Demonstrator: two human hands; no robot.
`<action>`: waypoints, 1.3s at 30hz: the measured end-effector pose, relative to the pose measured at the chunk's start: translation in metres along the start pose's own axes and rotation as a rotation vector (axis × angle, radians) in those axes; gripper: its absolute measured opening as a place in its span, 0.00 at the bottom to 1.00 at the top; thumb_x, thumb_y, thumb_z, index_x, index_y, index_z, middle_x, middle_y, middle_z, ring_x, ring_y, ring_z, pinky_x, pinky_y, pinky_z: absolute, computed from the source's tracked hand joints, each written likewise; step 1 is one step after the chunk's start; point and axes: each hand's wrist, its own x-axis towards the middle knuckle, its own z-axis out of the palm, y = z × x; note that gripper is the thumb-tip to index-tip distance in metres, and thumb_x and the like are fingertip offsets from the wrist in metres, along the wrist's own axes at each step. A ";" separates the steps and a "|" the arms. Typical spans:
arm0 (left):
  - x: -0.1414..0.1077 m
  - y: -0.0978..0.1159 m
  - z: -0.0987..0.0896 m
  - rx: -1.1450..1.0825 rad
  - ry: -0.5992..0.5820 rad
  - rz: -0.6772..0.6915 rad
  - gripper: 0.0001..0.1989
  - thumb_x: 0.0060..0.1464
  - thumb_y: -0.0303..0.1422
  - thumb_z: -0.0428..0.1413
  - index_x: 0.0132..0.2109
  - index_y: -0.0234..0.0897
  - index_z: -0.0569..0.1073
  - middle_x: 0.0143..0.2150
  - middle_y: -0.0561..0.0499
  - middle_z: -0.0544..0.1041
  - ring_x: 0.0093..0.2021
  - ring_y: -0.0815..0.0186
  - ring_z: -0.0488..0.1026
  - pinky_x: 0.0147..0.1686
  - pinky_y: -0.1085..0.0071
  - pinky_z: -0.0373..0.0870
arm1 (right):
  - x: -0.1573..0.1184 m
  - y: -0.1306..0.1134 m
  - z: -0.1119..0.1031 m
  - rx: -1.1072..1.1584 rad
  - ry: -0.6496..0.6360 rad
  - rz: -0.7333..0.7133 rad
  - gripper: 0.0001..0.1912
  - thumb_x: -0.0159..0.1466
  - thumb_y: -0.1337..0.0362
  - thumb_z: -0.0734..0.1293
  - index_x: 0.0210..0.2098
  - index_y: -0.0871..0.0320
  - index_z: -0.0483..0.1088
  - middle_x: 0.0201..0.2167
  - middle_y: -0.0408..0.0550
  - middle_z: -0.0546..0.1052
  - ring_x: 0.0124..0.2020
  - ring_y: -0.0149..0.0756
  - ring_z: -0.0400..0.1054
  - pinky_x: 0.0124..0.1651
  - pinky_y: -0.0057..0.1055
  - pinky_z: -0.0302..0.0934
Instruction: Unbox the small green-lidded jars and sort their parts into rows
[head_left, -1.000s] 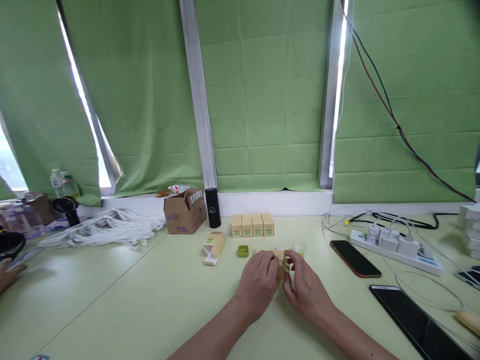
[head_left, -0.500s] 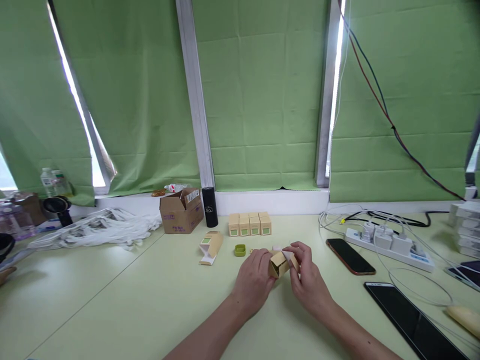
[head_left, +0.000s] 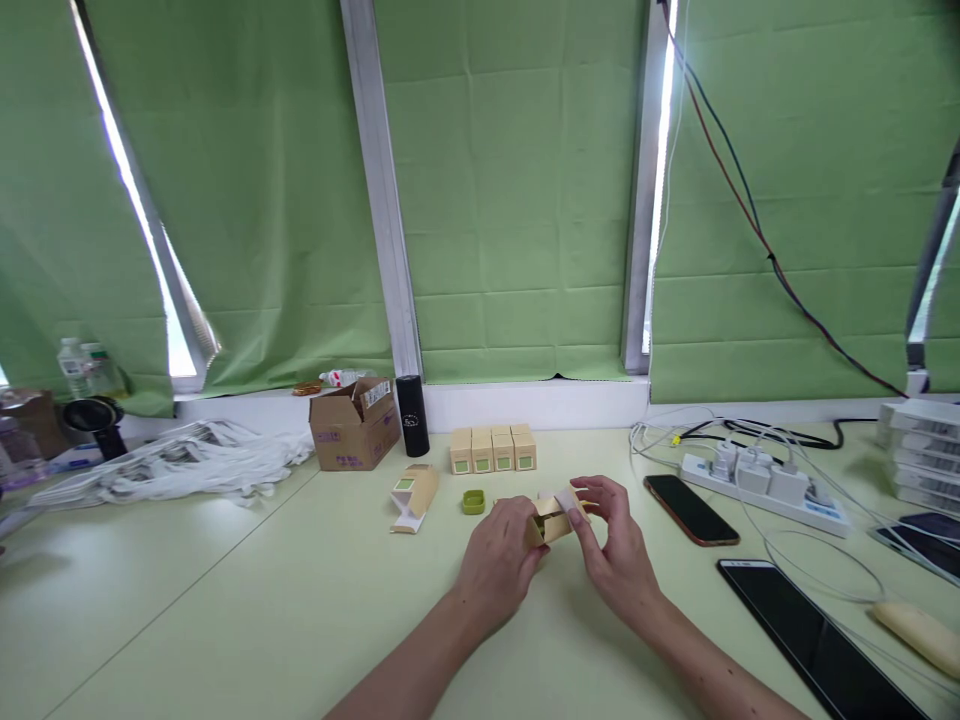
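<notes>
Between both hands is a small kraft paper box (head_left: 553,527), its end open toward me. My left hand (head_left: 496,552) is closed around the box's left side. My right hand (head_left: 611,525) pinches a whitish flap at its right end. Just beyond my left hand lies a small olive-green square piece (head_left: 473,501). An unfolded kraft box (head_left: 415,497) with a white inside lies to the left. Several closed kraft boxes (head_left: 493,450) with green-framed labels stand in a row behind. What sits inside the held box is hard to make out.
A brown carton (head_left: 354,424) and a black cylinder (head_left: 412,416) stand at the back, beside a heap of white straps (head_left: 187,460). To the right are two phones (head_left: 690,509) (head_left: 814,635), a power strip (head_left: 765,490) with cables, and stacked clear cases (head_left: 922,452).
The held box has turned, and its open end shows more of its inside. My right hand's fingers have shifted on the flap. The whole view has moved slightly.
</notes>
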 end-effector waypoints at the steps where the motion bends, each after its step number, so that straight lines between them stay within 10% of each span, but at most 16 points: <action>1: 0.000 0.001 -0.001 0.001 -0.010 -0.003 0.24 0.58 0.26 0.59 0.59 0.42 0.61 0.56 0.42 0.74 0.55 0.52 0.73 0.50 0.53 0.76 | 0.001 0.000 0.000 0.005 0.021 -0.001 0.17 0.73 0.53 0.61 0.57 0.50 0.60 0.56 0.54 0.72 0.51 0.45 0.72 0.53 0.47 0.71; 10: 0.001 0.003 -0.001 -0.015 -0.055 -0.024 0.25 0.60 0.26 0.57 0.62 0.44 0.63 0.58 0.43 0.74 0.57 0.53 0.72 0.48 0.54 0.78 | 0.006 0.010 -0.004 -0.062 0.148 -0.039 0.14 0.72 0.60 0.59 0.56 0.54 0.65 0.54 0.56 0.73 0.51 0.46 0.72 0.53 0.49 0.71; 21: -0.002 -0.001 0.005 -0.062 -0.029 -0.025 0.37 0.60 0.25 0.58 0.72 0.44 0.54 0.60 0.42 0.74 0.59 0.53 0.71 0.55 0.51 0.75 | 0.009 0.018 -0.009 -0.162 0.029 -0.545 0.29 0.61 0.80 0.55 0.54 0.50 0.70 0.44 0.48 0.82 0.46 0.43 0.77 0.57 0.54 0.68; 39: -0.004 -0.008 0.010 -0.062 0.021 -0.048 0.43 0.59 0.24 0.60 0.74 0.47 0.49 0.60 0.43 0.73 0.58 0.54 0.72 0.55 0.51 0.76 | 0.005 0.009 -0.006 -0.252 -0.075 -0.470 0.13 0.67 0.72 0.61 0.47 0.51 0.70 0.32 0.43 0.81 0.32 0.39 0.75 0.60 0.55 0.64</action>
